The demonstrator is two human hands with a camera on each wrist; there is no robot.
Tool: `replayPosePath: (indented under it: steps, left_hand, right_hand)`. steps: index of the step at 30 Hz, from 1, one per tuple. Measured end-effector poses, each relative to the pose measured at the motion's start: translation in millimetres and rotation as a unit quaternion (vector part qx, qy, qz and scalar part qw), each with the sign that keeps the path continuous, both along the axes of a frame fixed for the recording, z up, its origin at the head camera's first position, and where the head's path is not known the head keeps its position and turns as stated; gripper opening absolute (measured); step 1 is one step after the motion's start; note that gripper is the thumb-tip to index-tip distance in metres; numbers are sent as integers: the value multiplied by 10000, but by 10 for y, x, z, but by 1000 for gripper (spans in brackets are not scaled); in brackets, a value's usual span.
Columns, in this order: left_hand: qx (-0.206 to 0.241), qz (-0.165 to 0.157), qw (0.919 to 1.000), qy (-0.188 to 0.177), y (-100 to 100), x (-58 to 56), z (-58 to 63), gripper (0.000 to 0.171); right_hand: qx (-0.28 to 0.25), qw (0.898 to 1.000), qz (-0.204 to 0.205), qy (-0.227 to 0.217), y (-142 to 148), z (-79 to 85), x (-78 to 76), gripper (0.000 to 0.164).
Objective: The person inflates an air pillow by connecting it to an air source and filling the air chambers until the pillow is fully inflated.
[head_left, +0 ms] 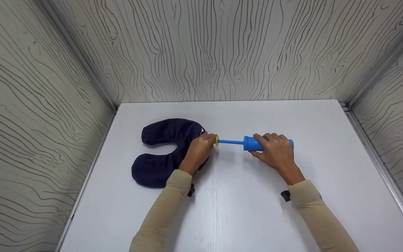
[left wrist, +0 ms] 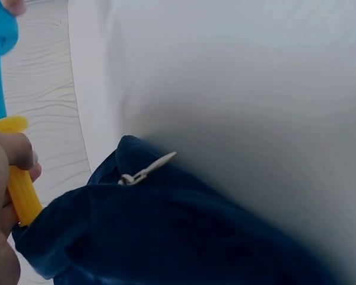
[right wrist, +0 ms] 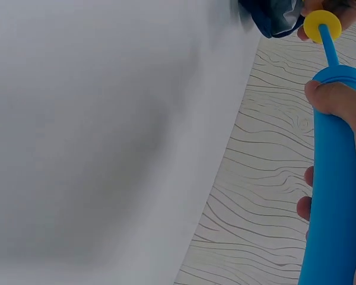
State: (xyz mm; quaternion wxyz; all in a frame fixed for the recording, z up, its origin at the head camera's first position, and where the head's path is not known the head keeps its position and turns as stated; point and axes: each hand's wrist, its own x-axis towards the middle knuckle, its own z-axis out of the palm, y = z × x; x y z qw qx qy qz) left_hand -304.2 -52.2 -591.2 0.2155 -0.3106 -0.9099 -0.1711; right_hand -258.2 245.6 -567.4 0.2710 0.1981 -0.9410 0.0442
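Observation:
A blue hand pump [head_left: 250, 143] stretches between my two hands, its thin blue rod [head_left: 230, 141] drawn out of the barrel. My right hand [head_left: 277, 153] wraps round the barrel, thumb near its collar in the right wrist view. With my left hand [head_left: 200, 148] I grip the yellow end [left wrist: 25, 199] of the pump, just behind its round flange. That end meets the opening of a navy U-shaped neck pillow [head_left: 154, 171]; its tip is hidden there. A glossy grey lining [right wrist: 283, 16] shows inside the opening. A pale zip pull [left wrist: 151, 168] hangs at the pillow's edge.
The pillow lies on a white table [head_left: 236, 217], its two arms pointing left. Wood-grain panels [head_left: 222, 49] stand behind the table and on both sides. Dark wrist straps [head_left: 285, 195] show below both sleeves.

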Motion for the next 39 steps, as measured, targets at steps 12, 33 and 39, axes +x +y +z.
replayPosePath:
  steps: [12, 33, 39]
  left_hand:
    - [-19, 288, 9993, -248, -97, 31, 22, 18]
    - [-226, 383, 9988, 193, 328, 196, 70, 19]
    - [-230, 293, 9990, 257, 430, 239, 45, 27]
  right_hand:
    - [-188, 9997, -171, -20, 196, 34, 39, 64]
    - [164, 9998, 39, 131, -358, -59, 14, 65]
    - [234, 9996, 130, 134, -465, -85, 7, 63]
